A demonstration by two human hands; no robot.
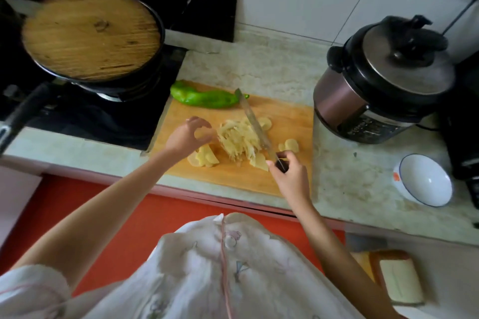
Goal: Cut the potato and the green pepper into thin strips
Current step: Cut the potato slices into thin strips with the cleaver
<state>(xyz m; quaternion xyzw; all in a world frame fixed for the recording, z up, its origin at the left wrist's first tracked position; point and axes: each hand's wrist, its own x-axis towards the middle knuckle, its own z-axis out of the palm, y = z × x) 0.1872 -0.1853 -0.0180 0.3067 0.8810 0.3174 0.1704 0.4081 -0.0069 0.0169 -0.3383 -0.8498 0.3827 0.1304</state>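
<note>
Right side of the cutting board (293, 122) is bare, so there's room there. The pressure cooker (383, 80) crowds its right edge, and the wok (93, 36) boxes in the upper left.

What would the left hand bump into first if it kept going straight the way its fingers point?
Most likely the pile of potato strips: the left hand is open, fingers aimed right at it, just short of touching. Its height above the cutting board is unclear.

The right hand's fingers (281, 160) are hiding most of the knife handle (282, 165). The blade (255, 124) is covering potato strips (238, 141) beyond them.
</note>
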